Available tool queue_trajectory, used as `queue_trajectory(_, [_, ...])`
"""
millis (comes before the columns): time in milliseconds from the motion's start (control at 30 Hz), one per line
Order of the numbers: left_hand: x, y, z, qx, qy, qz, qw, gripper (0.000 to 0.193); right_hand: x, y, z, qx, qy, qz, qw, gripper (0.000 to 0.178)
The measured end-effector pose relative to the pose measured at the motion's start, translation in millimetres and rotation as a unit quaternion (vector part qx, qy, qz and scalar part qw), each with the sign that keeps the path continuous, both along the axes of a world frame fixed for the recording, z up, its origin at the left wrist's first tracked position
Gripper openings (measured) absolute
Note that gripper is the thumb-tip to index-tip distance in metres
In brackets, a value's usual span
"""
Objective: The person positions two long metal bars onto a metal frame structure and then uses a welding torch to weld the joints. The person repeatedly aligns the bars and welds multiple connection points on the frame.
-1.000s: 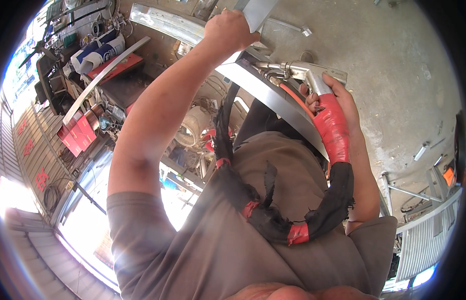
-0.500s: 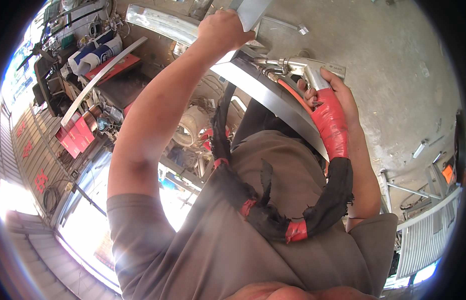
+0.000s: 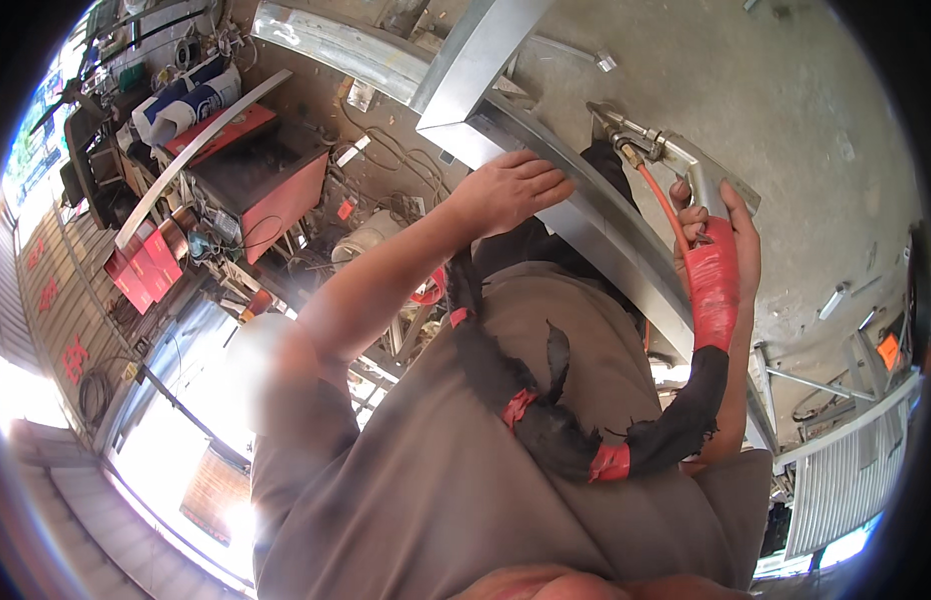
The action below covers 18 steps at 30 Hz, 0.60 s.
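Observation:
My right hand (image 3: 746,240) is closed round the grip of a silver welding gun (image 3: 701,165). Its nozzle points up and left, apart from the metal. Red tape wraps the lower grip and the start of a thick black-sleeved cable (image 3: 556,440), which loops across my shirt. A thin orange hose (image 3: 663,200) joins the gun near its nozzle. My left hand (image 3: 516,190) lies over a shiny metal box-section bar (image 3: 606,235), fingers stretched out and close together. At its upper end, this bar meets another metal bar (image 3: 486,60) in a corner joint.
A long metal beam (image 3: 336,50) runs under the corner. At left are a red and black cabinet (image 3: 281,190), a curved metal strip (image 3: 201,150) and red boxes (image 3: 141,270). Cables lie on the floor. Ribbed metal panels (image 3: 836,500) stand at lower right.
My left hand has let go of the upper bar near the corner and come down onto the lower bar. The gun in my right hand has moved right and down, away from the joint.

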<state>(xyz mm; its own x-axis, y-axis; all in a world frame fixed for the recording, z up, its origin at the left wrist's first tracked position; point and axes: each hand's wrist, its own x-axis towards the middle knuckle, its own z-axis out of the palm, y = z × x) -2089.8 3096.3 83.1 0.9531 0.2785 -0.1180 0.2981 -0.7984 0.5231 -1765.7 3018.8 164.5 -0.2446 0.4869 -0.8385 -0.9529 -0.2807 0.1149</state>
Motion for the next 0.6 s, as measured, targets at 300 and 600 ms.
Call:
queue_trajectory(300, [-1,5,0,0.014,-0.003,0.004,1.0,0.041,-9,-4,3,-0.027,0.036,-0.005,0.999,0.056])
queue_trajectory(600, [-39,62,41,-0.009,0.026,0.464,0.885,0.047,-27,16,6,-0.012,-0.013,0.048,0.999,0.048])
